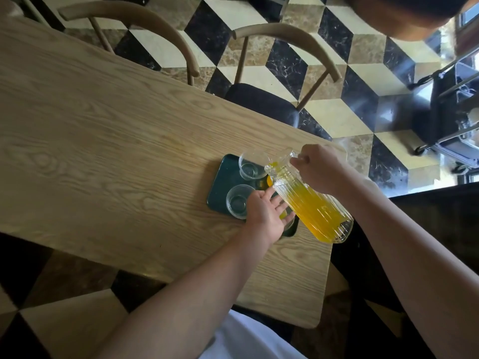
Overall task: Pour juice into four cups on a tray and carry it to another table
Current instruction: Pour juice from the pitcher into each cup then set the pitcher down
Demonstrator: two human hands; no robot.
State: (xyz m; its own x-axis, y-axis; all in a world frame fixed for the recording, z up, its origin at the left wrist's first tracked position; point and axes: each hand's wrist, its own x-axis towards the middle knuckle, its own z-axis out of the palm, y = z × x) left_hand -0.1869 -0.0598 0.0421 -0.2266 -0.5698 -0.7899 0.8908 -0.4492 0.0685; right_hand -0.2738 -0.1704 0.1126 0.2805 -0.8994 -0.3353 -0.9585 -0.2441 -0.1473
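The ribbed glass pitcher [311, 203] is tilted with its spout down over the dark green tray [220, 182], and the orange juice [316, 211] fills most of its body. The right hand [320, 168] grips the pitcher at its handle, near the top, with the fingers curled round it. A little juice shows at the spout [272, 167], above a cup [269, 181] that already has orange colour in it; the pitcher hides most of this cup.

The tray lies on the wooden bench [116, 138], near its right end. On the tray two clear cups stand without juice: one at the far side [250, 164] and one at the near left side [239, 204]. The left hand [267, 215] lies flat and open, its fingers straight and a little spread, resting over the near right part of the tray. It seems to cover a fourth cup [289, 221], but I cannot tell clearly whether the fingers touch it.

Behind the bench stand two wooden chairs [285, 63] on a floor [337, 120] of black, cream and brown tiles. At the right a black cart [445, 112] on wheels stands near a bright window.
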